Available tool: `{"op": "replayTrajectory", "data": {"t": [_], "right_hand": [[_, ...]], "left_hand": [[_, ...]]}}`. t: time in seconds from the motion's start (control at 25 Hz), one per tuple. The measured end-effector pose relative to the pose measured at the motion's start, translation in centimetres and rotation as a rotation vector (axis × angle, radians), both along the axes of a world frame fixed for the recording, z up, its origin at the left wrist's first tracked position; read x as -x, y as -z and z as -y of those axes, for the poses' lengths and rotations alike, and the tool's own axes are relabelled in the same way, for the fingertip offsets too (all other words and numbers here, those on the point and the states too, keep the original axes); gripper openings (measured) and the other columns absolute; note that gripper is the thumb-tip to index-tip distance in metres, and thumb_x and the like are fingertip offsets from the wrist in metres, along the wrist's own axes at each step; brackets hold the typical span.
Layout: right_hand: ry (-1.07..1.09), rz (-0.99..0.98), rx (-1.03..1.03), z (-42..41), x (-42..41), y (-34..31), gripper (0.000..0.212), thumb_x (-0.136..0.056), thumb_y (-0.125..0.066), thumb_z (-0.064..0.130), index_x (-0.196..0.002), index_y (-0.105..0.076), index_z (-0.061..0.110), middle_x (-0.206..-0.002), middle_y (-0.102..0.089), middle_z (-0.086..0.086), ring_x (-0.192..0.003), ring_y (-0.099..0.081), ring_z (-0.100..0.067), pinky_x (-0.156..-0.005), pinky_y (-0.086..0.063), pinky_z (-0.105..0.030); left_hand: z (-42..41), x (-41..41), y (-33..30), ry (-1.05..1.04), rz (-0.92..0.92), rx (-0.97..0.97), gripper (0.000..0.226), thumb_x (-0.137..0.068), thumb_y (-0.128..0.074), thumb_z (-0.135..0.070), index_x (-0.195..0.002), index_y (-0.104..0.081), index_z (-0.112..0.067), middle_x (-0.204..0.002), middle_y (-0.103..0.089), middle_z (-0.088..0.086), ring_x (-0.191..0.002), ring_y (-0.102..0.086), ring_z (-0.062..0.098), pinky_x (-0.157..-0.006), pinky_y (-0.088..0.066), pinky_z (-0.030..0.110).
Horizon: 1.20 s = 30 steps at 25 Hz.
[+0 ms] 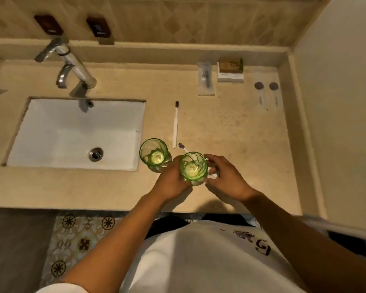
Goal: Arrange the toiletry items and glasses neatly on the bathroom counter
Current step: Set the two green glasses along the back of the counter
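Two green-rimmed glasses stand upright on the beige counter (241, 134). The left glass (154, 153) is beside the sink, untouched. My left hand (171, 180) wraps the right glass (193, 167) from its left side. My right hand (224, 178) curls close against that glass's right side, fingers apart; whether it grips is unclear. A white toothbrush (175, 125) lies lengthwise behind the glasses. A second toothbrush (181, 146) pokes out behind the held glass, mostly hidden.
The white sink (51, 134) and chrome tap (72, 64) are at the left. At the back right lie a wrapped packet (206, 79), small boxes (230, 70) and two clear sachets with dark caps (266, 92). A wall borders the right.
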State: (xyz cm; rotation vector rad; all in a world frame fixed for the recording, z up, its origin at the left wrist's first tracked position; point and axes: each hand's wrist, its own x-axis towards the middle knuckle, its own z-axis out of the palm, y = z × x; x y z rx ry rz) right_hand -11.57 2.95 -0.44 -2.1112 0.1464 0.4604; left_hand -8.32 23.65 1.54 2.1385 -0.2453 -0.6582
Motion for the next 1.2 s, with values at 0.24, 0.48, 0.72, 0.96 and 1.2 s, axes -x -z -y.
{"op": "replayTrajectory", "data": {"t": [0.24,0.48,0.72,0.96,1.2], "right_hand": [[0.214,0.1,-0.123,-3.2,1.8,-0.2,0.072,-0.075,-0.086,0.005,-0.139,-0.054,0.011,-0.129,-0.06,-0.007,-0.111,-0.059,0.01,-0.088,-0.048,-0.008],[0.214,0.152,-0.064,-2.9,1.6,-2.1,0.072,-0.074,-0.087,0.007,-0.139,-0.056,0.01,-0.127,-0.063,-0.009,-0.115,-0.063,-0.017,-0.097,-0.048,-0.018],[0.23,0.072,-0.244,-1.1,-5.5,-5.5,0.075,-0.079,-0.084,0.016,-0.134,-0.051,0.054,-0.127,-0.057,0.016,-0.118,-0.06,-0.002,-0.086,-0.052,-0.012],[0.259,0.092,-0.374,-1.8,-14.4,-6.0,0.077,-0.079,-0.082,0.014,-0.145,-0.048,0.035,-0.136,-0.063,0.01,-0.123,-0.063,-0.012,-0.102,-0.052,-0.032],[0.324,0.071,-0.398,-2.7,-23.6,-5.6,0.065,-0.08,-0.074,0.009,-0.13,-0.057,0.047,-0.123,-0.069,0.015,-0.113,-0.068,-0.009,-0.092,-0.056,-0.028]], "left_hand": [[-0.9,-1.7,0.1,0.08,0.023,0.068,0.049,-0.073,-0.079,-0.023,-0.115,-0.057,-0.036,-0.111,-0.068,-0.001,-0.098,-0.064,0.008,-0.074,-0.049,0.019],[-1.1,-2.7,-1.6,0.141,0.03,0.037,0.044,-0.075,-0.078,-0.022,-0.113,-0.058,-0.031,-0.108,-0.073,-0.003,-0.094,-0.069,0.014,-0.079,-0.059,0.038],[-0.4,-8.7,-4.2,0.006,0.033,-0.012,0.07,-0.068,-0.085,-0.031,-0.118,-0.036,-0.03,-0.102,-0.06,-0.011,-0.088,-0.068,0.015,-0.072,-0.057,0.029],[-0.1,-17.7,-5.5,-0.066,0.06,0.047,0.071,-0.071,-0.085,-0.025,-0.128,-0.043,-0.025,-0.119,-0.059,-0.01,-0.091,-0.062,0.0,-0.07,-0.052,0.018],[0.4,-25.6,-4.1,-0.19,0.068,0.108,0.074,-0.075,-0.084,-0.015,-0.14,-0.049,-0.02,-0.132,-0.055,0.005,-0.111,-0.059,0.016,-0.093,-0.054,0.034]]}}
